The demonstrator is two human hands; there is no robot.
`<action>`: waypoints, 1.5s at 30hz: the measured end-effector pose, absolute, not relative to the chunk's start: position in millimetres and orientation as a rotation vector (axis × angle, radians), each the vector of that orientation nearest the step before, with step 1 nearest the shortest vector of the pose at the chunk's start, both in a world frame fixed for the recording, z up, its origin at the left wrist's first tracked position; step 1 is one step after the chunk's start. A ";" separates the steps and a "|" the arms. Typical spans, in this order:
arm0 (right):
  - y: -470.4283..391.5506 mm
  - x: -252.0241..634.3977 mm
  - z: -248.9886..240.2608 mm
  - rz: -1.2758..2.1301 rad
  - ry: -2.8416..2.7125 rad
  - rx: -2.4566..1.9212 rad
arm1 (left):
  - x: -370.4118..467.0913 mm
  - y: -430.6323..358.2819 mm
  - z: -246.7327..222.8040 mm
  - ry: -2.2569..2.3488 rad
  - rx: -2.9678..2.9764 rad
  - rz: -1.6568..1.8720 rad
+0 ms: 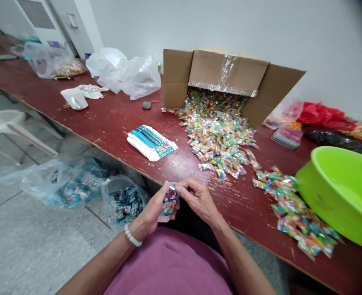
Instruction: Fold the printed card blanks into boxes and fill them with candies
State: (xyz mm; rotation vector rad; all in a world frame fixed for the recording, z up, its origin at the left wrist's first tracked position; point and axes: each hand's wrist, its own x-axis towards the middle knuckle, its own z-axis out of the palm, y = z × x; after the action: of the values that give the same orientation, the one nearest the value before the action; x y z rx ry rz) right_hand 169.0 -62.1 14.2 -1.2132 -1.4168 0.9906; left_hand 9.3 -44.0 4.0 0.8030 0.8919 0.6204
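A small printed carton, blue with colourful pictures, is upright in my left hand, whose fingers wrap round it above my lap. My right hand pinches the carton's top edge between thumb and fingers. The bottom flap of the carton shows white below. Beyond my hands, a stack of flat blue and white cartons lies on the red table. Many small wrapped candies spill across the table to the right of the stack.
An open cardboard box lies on its side, with candies pouring out. A green basin stands at the right. Plastic bags and a white cup are at the left. On the floor, bags hold blue packets, near a white stool.
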 end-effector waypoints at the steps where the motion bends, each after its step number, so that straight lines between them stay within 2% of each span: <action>1: -61.8 169.3 14.5 1.003 -1.410 -1.231 | 10.2 -44.4 4.0 0.893 0.836 0.633; 11: -54.3 172.8 7.1 1.212 -1.174 -1.281 | 13.6 -47.6 2.3 0.937 0.946 0.575; 19: -70.0 170.1 13.8 1.180 -1.408 -1.136 | 11.8 -46.6 2.7 0.915 0.900 0.592; 25: -57.0 190.9 -0.4 0.643 -1.819 -1.324 | 11.8 -47.9 -2.4 0.895 0.795 0.583; 29: -24.1 226.5 -14.2 0.059 -1.692 -1.820 | 3.9 -43.6 -8.1 0.885 0.728 0.641; 32: -12.0 235.2 -21.8 -0.126 -1.720 -2.068 | -6.1 -38.0 -11.5 0.966 0.707 0.637; 36: -22.6 216.6 -26.1 -0.121 -1.914 -2.031 | -18.6 -27.3 -8.2 0.997 0.669 0.678; 45: -74.7 188.3 -36.9 0.189 -2.135 -1.624 | -28.5 -0.7 1.2 1.049 0.728 0.838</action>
State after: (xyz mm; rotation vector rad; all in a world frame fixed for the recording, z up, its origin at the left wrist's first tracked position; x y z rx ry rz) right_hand 188.3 -74.7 -36.9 -1.6244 -2.1350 0.1887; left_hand -28.5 -0.7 1.2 0.7281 1.0488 0.8376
